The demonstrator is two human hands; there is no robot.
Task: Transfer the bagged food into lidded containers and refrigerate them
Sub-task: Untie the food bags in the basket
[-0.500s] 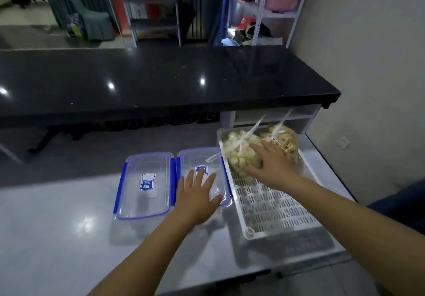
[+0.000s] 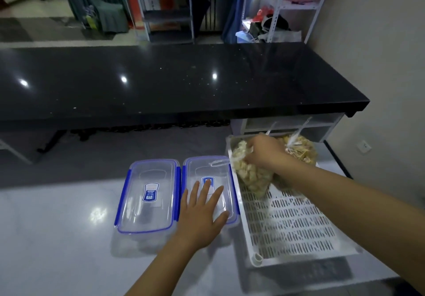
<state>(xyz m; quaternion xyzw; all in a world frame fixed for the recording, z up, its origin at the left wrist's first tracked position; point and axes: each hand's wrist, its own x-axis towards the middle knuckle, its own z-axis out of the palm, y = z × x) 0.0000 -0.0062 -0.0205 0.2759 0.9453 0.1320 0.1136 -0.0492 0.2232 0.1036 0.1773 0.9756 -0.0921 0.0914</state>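
Right hand's got the bag, box sits to its left

Right hand (image 2: 264, 149) fingers look clenched on the clear bag of pale food chunks (image 2: 249, 171) in the white slotted tray (image 2: 292, 224); left hand (image 2: 202, 213), fingers straight, rests on the lidded blue-clipped clear container (image 2: 210, 173) alongside.

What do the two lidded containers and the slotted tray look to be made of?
Lidded containers: clear glossy plastic, see-through, with blue clip edges. Slotted tray: white matte plastic, likely moulded, judging by its regular slots and thick rim.
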